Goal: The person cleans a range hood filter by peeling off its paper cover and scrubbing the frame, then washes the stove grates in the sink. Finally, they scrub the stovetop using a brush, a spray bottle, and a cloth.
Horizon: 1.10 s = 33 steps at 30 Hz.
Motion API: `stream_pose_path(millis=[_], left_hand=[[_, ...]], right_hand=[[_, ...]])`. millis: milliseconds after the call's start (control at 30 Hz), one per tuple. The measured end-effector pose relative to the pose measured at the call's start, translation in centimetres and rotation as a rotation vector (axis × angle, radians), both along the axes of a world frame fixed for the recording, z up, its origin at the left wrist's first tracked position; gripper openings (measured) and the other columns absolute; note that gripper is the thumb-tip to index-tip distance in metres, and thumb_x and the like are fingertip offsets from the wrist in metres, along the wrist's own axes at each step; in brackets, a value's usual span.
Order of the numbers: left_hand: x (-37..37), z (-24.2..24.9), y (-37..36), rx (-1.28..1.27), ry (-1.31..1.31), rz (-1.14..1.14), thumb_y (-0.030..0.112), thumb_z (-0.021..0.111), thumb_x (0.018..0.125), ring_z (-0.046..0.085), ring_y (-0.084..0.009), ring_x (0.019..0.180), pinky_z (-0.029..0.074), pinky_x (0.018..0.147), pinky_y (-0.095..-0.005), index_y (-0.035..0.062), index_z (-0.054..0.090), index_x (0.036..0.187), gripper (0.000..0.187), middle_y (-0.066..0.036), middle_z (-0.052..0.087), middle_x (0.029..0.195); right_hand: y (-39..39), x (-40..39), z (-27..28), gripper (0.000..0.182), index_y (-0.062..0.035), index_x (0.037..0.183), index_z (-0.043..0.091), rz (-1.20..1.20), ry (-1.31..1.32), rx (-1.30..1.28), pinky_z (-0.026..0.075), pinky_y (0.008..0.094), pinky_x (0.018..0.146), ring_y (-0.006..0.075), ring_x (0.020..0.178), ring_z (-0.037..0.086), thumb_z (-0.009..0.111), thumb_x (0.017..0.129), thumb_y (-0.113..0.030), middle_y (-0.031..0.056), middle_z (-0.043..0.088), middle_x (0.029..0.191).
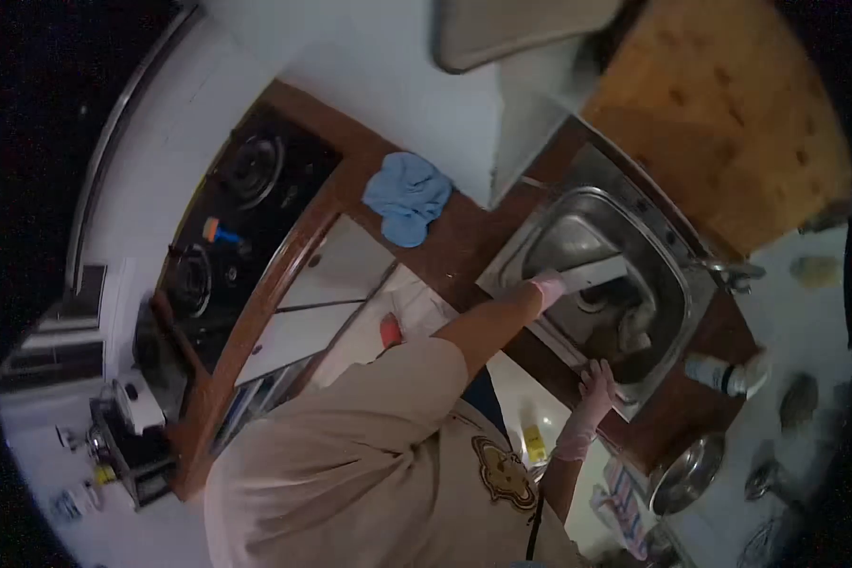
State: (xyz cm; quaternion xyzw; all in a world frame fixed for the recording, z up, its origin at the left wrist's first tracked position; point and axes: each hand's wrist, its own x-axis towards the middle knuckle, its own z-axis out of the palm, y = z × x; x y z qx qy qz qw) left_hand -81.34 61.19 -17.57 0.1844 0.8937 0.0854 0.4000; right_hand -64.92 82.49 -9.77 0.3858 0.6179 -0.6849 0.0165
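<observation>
My left hand (547, 288), in a pale pinkish glove, reaches over the metal sink (667, 248). Its fingers are closed on one end of a flat, whitish rectangular piece (596, 273), whose kind I cannot make out. The piece is held above the basin, over the drain area. At the basin's near edge is my right hand (594, 390), gloved too, with its fingers stretched out on the rim and nothing visible in them. Lower in the basin, a brownish shape and a pale patch (637, 339) are too dim to name.
A faucet (729, 275) stands at the sink's far right, near a white bottle (715, 374). A blue cloth (407, 197) lies on the brown counter (469, 237), left of the sink. Farther left is a black stove (289, 156). A metal bowl (688, 473) sits lower right.
</observation>
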Motion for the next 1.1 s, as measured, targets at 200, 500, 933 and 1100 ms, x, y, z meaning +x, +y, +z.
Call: stream_pose_path(millis=[200,500,933,1100], left_hand=[[1.9,7.3,-1.9,0.809,-0.003,0.637,0.025,0.055,0.094,0.061,-0.0287,0.11,0.049,0.091,-0.0373,0.0116,0.056,0.134,0.043,-0.012,0.062,0.125],[16.2,13.4,-28.0,1.423,-0.099,1.337,0.021,0.062,0.094,0.065,-0.0132,0.093,0.051,0.078,-0.0259,0.0064,0.069,0.121,0.032,-0.005,0.071,0.104],[42.1,15.5,-61.9,-0.734,1.045,2.001,0.046,0.069,0.084,0.067,-0.0329,0.089,0.054,0.078,-0.044,0.0077,0.074,0.096,0.04,-0.014,0.07,0.095],[40.6,11.0,-64.4,-0.414,0.8,2.149,0.045,0.05,0.092,0.068,-0.0384,0.089,0.053,0.082,-0.0465,0.0055,0.074,0.089,0.047,-0.019,0.072,0.092]], right_hand=[[-2.7,-6.2,1.2,0.033,-0.0016,0.125,0.064,0.178,-0.006,-0.034,0.051,0.0332,0.088,0.0192,0.101,0.061,0.057,0.098,-0.02,0.0097,0.063,0.129],[-15.5,-12.7,1.1,0.039,-0.0038,0.132,0.059,0.663,0.095,0.083,0.049,0.0273,0.082,0.0187,0.103,0.061,0.057,0.096,-0.02,0.0076,0.064,0.123],[-46.7,-4.6,5.9,0.032,-0.0057,0.128,0.063,1.257,0.129,0.033,0.049,0.0288,0.082,0.0142,0.089,0.063,0.055,0.101,-0.02,0.0076,0.068,0.117],[-50.6,-2.5,5.1,0.031,-0.0048,0.127,0.063,1.381,0.133,0.0,0.049,0.0293,0.08,0.0139,0.087,0.063,0.053,0.101,-0.019,0.0072,0.068,0.114]])
